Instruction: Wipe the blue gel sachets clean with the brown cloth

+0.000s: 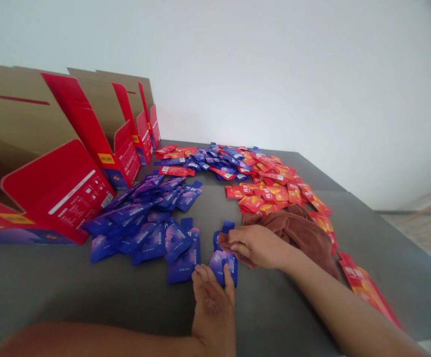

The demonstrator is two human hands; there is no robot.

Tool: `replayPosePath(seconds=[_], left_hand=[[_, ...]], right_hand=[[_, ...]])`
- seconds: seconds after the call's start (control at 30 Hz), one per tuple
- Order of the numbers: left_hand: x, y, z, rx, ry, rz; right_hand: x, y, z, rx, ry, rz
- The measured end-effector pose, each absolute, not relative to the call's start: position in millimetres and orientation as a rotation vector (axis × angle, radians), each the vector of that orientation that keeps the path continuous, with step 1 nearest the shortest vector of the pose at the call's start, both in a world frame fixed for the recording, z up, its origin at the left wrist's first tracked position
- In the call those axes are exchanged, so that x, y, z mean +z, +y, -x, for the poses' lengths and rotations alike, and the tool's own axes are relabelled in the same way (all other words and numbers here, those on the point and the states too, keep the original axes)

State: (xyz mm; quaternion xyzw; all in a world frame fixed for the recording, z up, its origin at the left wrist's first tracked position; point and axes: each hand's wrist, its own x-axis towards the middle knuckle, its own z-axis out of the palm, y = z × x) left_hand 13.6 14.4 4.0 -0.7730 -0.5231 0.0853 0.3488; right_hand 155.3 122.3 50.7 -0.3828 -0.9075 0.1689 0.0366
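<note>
A blue-purple spouted pouch lies flat on the table in front of me. My left hand is at its lower edge, fingers stretched out and thumb apart, with the thumb resting on the pouch. In my right hand is a bunched part of a brown cloth, pinched over the upper part of the same pouch. The rest of the cloth spreads to the right, partly over red-orange pouches. Just left of my left hand, another blue pouch lies at the edge of a blue pile.
Open red cardboard boxes stand in a row along the left, their tall flaps raised. A mixed heap of red and blue pouches lies at the back of the grey table. One red pouch lies at the right. Behind is a white wall.
</note>
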Motion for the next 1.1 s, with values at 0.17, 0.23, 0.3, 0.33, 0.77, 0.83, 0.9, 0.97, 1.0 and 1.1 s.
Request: replayPosePath(seconds=[0.17,0.23,0.3,0.33,0.77,0.83,0.9,0.97,1.0,1.1], left_hand=[[4,15,-14,0.236,-1.348,2.024],[4,15,-14,0.236,-1.349,2.01],[4,16,-13,0.232,-1.353,2.003],[4,16,-13,0.228,-1.354,2.003],[9,15,-16,0.337,-1.427,2.058],[7,14,-16,0.308,-1.395,2.024],[6,14,-15,0.282,-1.38,2.009],[6,14,-15,0.269,-1.378,2.009],[6,14,-15,0.268,-1.382,2.011],[7,14,-15,0.28,-1.395,2.031]], right_hand=[[51,121,-156,0.635,-2.781,1.083],[48,127,-160,0.577,-2.752,1.182],[45,133,-163,0.507,-2.723,1.281],[45,135,-164,0.475,-2.712,1.317],[47,121,-153,0.547,-2.778,1.033],[43,129,-157,0.499,-2.741,1.14],[40,135,-160,0.456,-2.701,1.243],[38,139,-162,0.398,-2.669,1.301],[38,139,-162,0.364,-2.659,1.319],[41,133,-158,0.321,-2.68,1.284]])
